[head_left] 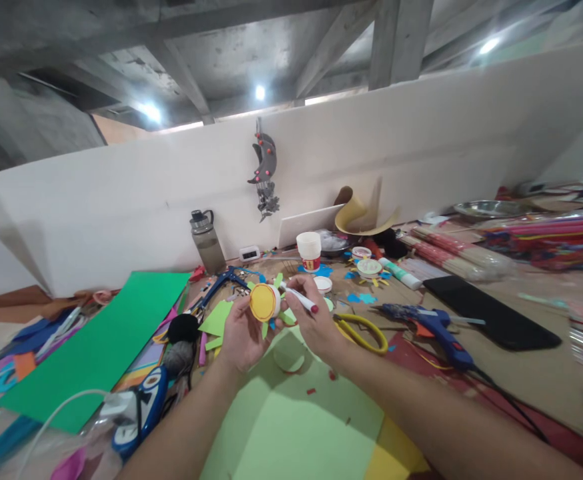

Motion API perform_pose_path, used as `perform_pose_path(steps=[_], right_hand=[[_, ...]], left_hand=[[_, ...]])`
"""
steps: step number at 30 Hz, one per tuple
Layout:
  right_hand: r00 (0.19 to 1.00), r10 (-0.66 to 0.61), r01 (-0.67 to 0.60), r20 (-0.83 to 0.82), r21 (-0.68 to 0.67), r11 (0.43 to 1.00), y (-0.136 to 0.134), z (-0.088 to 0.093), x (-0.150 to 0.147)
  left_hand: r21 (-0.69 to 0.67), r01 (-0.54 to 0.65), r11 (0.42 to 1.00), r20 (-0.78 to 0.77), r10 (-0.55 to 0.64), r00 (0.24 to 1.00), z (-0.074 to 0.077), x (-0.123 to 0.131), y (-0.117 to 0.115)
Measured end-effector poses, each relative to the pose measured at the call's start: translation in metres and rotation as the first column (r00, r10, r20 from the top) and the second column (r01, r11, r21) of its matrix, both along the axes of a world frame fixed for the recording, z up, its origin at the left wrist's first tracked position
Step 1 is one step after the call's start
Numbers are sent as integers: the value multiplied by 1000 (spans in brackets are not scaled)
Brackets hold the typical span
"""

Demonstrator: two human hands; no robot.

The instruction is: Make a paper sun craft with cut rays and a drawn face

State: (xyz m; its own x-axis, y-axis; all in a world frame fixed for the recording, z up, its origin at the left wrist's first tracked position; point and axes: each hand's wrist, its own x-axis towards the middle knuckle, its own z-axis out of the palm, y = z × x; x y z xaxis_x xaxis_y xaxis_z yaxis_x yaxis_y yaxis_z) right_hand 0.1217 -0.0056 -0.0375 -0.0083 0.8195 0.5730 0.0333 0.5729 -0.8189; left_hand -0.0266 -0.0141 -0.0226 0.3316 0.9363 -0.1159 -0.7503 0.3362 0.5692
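Note:
My left hand [243, 333] is closed around a small round craft piece [264, 302] with a yellow paper face ringed in orange and green paper petals behind it. My right hand [313, 321] grips a white marker pen [297, 297], its tip at the right edge of the yellow face. Both hands hover above a light green paper sheet [291, 427] on the table, where a cut light green circle [289, 353] lies just below them.
Yellow-handled scissors [364, 331] and a blue glue gun [434, 327] lie to the right, beside a black mat [491, 320]. A dark green sheet [101, 340], a water bottle [207, 241], a white cup [309, 251] and paper scraps crowd the table. A white wall stands behind.

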Motion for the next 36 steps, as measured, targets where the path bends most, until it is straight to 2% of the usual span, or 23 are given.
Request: perform_pose_path(steps=[4,7,11,16,19,22,26,29,33,36], right_hand=[[996,68,-71,-65,-46,996,0,-2,-3],[986,119,-122,-119,-26,992,3,-5,-4],[974,191,-193,-119,-5,981,8,-9,-5],[952,272,-283,-144,-68,957,7,-12,-12],[937,289,-312,-198,-91,946,6,-12,-18],[947,247,-278,-205,-138,951,5,-10,-18],[987,161,-158,-1,-213,964,-3,-4,-3],[961,126,-79,244,-193,978,-9,0,21],[834,-64,87,548,-17,996,4,5,64],[648,-251,241,719,119,963,30,10,101]], left_hand=[[9,12,1000,-9,-12,1000,2,2,-1],[16,-20,1000,-18,21,1000,4,3,-2],[23,-86,996,-21,87,996,7,1,0],[63,-105,992,-44,108,993,6,-8,5],[72,-122,990,-42,125,991,7,-11,6],[98,-141,985,-27,145,989,10,-11,6],[153,-144,978,7,145,989,14,-11,4],[157,-148,976,8,149,989,13,-12,5],[137,-112,984,-24,116,993,8,-10,6],[114,-84,990,-48,90,995,4,-8,7]])
